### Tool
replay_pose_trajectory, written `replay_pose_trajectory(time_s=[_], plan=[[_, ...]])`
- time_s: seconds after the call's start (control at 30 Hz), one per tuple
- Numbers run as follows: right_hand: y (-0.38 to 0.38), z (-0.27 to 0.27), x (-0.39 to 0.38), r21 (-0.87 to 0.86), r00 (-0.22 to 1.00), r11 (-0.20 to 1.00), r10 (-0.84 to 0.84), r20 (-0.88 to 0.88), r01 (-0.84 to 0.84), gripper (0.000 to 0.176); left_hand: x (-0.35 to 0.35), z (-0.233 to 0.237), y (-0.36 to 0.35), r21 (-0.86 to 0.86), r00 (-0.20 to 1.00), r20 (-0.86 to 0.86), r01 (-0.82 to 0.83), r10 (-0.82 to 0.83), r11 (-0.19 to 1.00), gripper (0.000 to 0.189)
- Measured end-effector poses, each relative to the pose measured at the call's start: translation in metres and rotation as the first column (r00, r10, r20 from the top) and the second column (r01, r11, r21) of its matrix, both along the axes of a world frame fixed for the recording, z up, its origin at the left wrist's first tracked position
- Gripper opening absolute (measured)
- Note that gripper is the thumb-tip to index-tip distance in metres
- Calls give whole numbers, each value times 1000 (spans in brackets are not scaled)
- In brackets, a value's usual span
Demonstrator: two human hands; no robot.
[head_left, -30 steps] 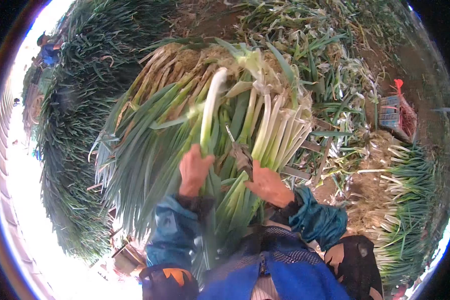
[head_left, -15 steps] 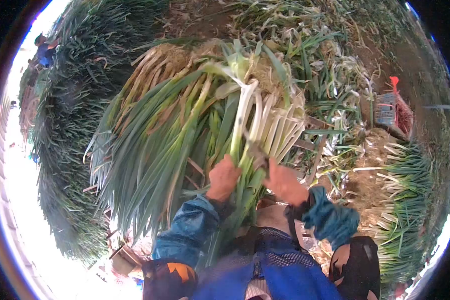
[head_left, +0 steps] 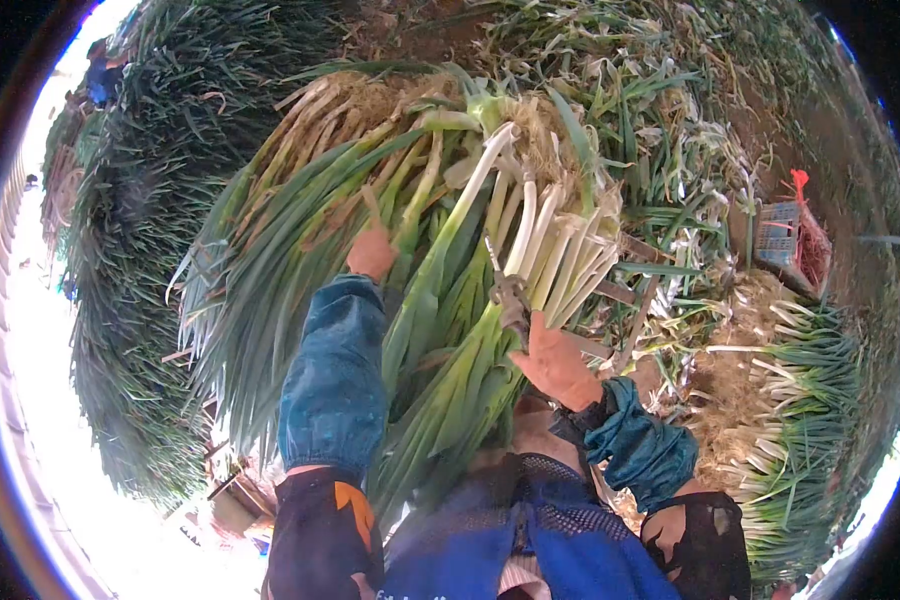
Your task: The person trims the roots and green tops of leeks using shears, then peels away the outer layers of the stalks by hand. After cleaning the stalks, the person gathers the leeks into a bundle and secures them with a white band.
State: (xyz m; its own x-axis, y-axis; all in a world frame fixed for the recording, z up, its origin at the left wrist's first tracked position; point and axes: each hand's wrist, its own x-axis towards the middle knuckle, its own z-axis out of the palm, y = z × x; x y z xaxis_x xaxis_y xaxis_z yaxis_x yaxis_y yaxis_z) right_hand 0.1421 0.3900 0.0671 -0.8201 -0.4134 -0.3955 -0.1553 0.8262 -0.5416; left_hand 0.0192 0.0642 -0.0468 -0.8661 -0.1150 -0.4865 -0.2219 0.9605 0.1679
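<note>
A big pile of long green onions (head_left: 280, 260), with roots at the far end, lies before me. My left hand (head_left: 372, 250) has closed around a stalk on the pile; its fingertips are partly hidden. Beside it, a peeled onion with a white stem (head_left: 473, 195) lies slanting over the pile. My right hand (head_left: 558, 362) grips a dark metal tool (head_left: 511, 300), whose thin tip points away from me above the white stems. Several cleaned onions (head_left: 575, 245) lie fanned out beyond that tool.
A wire basket (head_left: 778, 236) with a red tie stands at the right. Below it runs a row of cleaned onions (head_left: 805, 400). Green onions (head_left: 150, 200) are heaped at the left, a person (head_left: 100, 75) beyond them. Stripped leaves litter the ground.
My left hand has let go of the peeled onion and moved away from me and left onto the pile. My right hand stays near its place with the tool.
</note>
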Motion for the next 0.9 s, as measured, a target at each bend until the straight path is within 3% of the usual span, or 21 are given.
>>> replay_pose_trajectory(time_s=[0.1, 0.2, 0.3, 0.4, 0.53, 0.6, 0.67, 0.77, 0.9], plan=[[-12, -3, 9, -61, 993, 996, 56, -100, -62, 66, 4, -1, 5, 78, 999, 39, -14, 11, 997, 29], [-23, -3, 10, -171, 955, 972, 109, -275, -160, 76, 14, -8, 21, 44, 995, -47, -91, 93, 995, 28], [-41, -2, 8, -114, 992, 986, 119, -35, -122, 75, 26, -14, 28, 52, 969, -200, -136, 144, 989, 29], [-50, -4, 8, -146, 990, 979, 139, -29, -142, 73, 32, 4, 34, 185, 970, -117, -190, 213, 964, 32], [-48, -18, 8, -176, 992, 978, 119, 36, -111, 74, 41, 23, 55, 159, 981, -8, -192, 195, 969, 36], [-50, -25, 1, -115, 986, 993, 45, 158, -27, 72, 40, 16, 49, 194, 989, -6, -144, 148, 970, 32], [-46, -24, 3, -155, 992, 986, 83, 93, -67, 69, 33, 8, 36, 242, 994, 68, -96, 81, 966, 30], [-49, -11, 7, -160, 987, 983, 111, 114, -92, 63, 35, -12, 21, 429, 999, 5, -44, 46, 902, 28], [-59, -16, -8, -119, 986, 991, 77, 150, -59, 56, 48, -52, 7, 588, 977, 87, -206, 193, 782, 27]])
